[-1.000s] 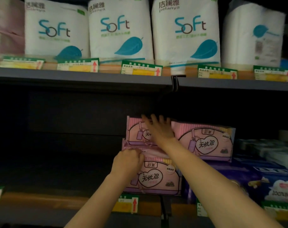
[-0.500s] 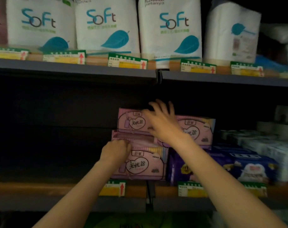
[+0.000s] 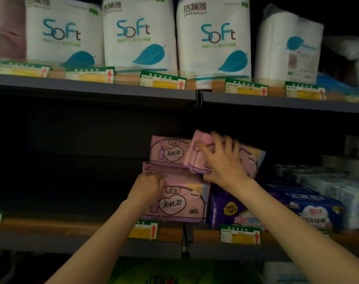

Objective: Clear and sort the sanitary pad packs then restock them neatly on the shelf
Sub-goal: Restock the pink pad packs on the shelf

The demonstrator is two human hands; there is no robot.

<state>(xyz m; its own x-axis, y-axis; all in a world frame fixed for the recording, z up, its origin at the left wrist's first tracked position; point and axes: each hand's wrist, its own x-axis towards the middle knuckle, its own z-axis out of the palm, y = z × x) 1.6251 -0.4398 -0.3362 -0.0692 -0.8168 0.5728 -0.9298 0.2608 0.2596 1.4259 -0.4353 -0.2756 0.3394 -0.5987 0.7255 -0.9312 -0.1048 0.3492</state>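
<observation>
Right now you are in the restocking step, with 3 pink pad packs on the middle shelf [image 3: 88, 240]. Your right hand [image 3: 223, 160] has its grip curled over the tilted pack [image 3: 250, 158], which sits askew on top of the purple packs [image 3: 229, 210] and overlaps the upper pack [image 3: 168, 152] beside it. Your left hand [image 3: 147, 187] is closed at the top left corner of the lower pack [image 3: 180, 203], where that pack meets the upper one; whether its grip pinches the wrapper or only presses against it cannot be told from here.

The pink stack stands just left of the shelf joint, 1 pack directly on another, fronts facing out. The tilted pack is the odd one: its left end is raised and its face is turned.

Judging by this, the next move calls for you to level the tilted pack and seat it square with the others, while your left hand steadies the stack so it does not slide. The wrappers look soft and slippery, so a firm, flat hold would suit. To the left, the shelf is too dark to read.
</observation>
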